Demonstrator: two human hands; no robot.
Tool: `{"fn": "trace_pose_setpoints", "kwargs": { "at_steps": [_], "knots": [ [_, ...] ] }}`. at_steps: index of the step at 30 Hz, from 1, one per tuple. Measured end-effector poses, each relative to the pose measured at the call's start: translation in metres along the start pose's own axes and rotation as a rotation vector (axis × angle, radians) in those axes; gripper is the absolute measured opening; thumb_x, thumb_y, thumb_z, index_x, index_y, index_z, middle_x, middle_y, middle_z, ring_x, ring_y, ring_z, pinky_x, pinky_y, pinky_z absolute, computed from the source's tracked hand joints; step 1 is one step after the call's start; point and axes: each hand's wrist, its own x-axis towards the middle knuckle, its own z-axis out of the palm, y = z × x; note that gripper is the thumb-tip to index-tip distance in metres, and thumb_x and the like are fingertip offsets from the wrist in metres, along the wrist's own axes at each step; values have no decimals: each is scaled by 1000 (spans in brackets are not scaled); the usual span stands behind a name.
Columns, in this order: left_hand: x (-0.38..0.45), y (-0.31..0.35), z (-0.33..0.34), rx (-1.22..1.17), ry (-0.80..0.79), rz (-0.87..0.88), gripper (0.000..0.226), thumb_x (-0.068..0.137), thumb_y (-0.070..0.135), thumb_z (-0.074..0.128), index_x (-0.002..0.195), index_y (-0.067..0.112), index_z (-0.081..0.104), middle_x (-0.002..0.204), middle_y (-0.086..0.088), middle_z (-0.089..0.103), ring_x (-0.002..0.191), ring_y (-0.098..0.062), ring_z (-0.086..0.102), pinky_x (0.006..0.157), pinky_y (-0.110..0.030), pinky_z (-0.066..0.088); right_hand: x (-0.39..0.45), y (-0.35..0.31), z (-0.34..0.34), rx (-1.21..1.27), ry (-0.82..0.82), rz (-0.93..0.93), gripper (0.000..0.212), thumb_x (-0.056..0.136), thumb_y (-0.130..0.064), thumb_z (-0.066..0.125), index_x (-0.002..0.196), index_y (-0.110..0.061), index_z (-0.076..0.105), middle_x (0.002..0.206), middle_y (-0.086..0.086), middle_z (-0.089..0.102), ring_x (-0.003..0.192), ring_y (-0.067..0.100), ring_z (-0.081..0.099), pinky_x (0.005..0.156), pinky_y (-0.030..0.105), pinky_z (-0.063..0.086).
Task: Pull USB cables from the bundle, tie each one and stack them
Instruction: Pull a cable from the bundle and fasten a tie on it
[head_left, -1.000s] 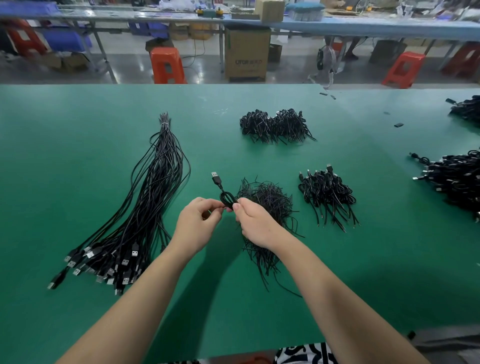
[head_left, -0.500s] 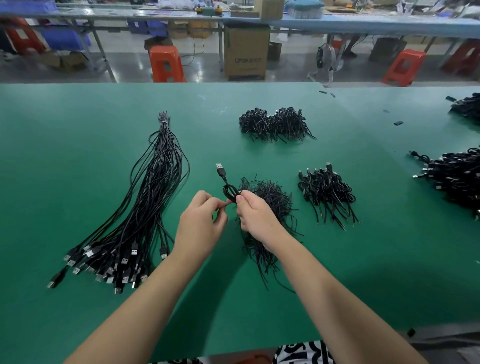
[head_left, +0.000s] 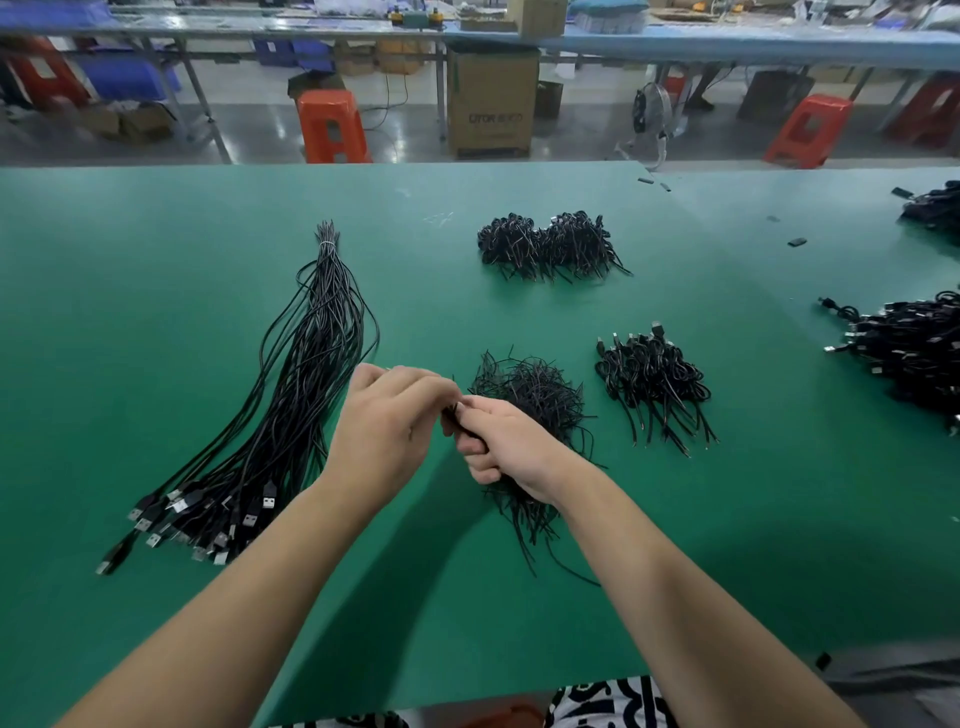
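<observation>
**Both hands closed on one coiled USB cable above the counter**

At the centre of the green counter (head_left: 156, 322), which has a smooth, matte surface, the left hand (head_left: 387, 431) and right hand (head_left: 501, 449) meet. Between them sits a small coiled USB cable (head_left: 451, 415), thin, black and round in section; only a short dark part shows between the knuckles.

- Bundle (head_left: 291, 415): long straight black cables, bound at the far end, fanned out toward the near left, ending in flat silver-tipped plugs.
- Loose tie pile (head_left: 530, 395): a wiry, tangled nest of thin black strands just beyond the right hand, partly under it.
- Stack of tied cables (head_left: 652, 379): short knotted coils to the right of the tie pile.
- Far pile (head_left: 545, 247): two rounded clumps of tied cables, well apart from the hands.

Change from half a second earlier: the plug end, then standing up above the fingers, is no longer visible; the left hand has rolled over the coil, and the hands have closed together.

Fingers: the left fingers (head_left: 415, 387) curl narrowly over the coil; the right fingers (head_left: 480, 460) are curled tightly, gripping it.
</observation>
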Motion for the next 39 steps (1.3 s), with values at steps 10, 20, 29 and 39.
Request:
{"fn": "trace_pose_setpoints", "kwargs": {
  "at_steps": [10, 20, 29, 39],
  "knots": [
    [5, 17, -2, -287, -46, -584, 10, 91, 12, 68, 91, 19, 75, 86, 14, 70, 85, 3, 61, 76, -9, 45, -2, 7, 14, -549, 243, -268, 37, 108, -35, 36, 74, -23, 41, 65, -8, 41, 57, 9, 34, 58, 33, 29],
    [11, 10, -6, -330, -306, -827, 21, 90, 15, 66, 76, 28, 73, 66, 11, 71, 53, -6, 56, 52, -22, 44, -6, 9, 9, -1215, 387, -619, 23, 102, -21, 51, 82, -11, 53, 68, 6, 58, 59, 32, 57, 54, 40, 43],
    [12, -5, -8, -381, -216, -891, 25, 88, 34, 73, 67, 20, 73, 54, 9, 60, 46, -4, 43, 55, -26, 35, -2, 13, 0, -1390, 404, -712, 30, 101, -24, 52, 75, -9, 56, 58, 5, 58, 46, 27, 55, 45, 34, 39],
    [18, 0, -14, -168, -475, -684, 8, 87, 28, 74, 84, 24, 80, 101, 12, 70, 98, -6, 62, 87, -22, 43, 2, 9, 2, -1514, 453, -733, 27, 90, -19, 67, 67, -10, 57, 51, 2, 56, 38, 25, 51, 39, 28, 36]
  ]
}}
